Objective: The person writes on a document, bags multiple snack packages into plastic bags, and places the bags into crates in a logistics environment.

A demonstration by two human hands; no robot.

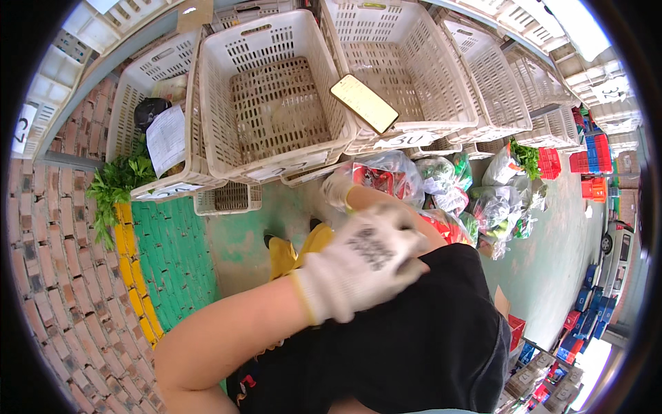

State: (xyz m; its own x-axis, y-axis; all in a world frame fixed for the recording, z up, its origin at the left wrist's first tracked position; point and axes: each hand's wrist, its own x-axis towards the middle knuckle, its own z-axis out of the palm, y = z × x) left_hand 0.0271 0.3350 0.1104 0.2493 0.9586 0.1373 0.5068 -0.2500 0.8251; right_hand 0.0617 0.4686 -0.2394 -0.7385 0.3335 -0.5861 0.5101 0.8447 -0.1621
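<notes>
A brick wall (55, 255) is on my left, brown and red with dark spots; a yellow stripe (138, 298) runs along it, and beside that I see bricks painted green (165, 241); a grey metal rack bar (103, 67) bends across in front of it. The floor (548, 238) off to my right is smooth and pale grey-green, with worn patches; far over there I see a light-coloured car (618, 252), blue bins (583, 298) and piled brown boxes (531, 376); bright white light (594, 364) shines in near them.
</notes>
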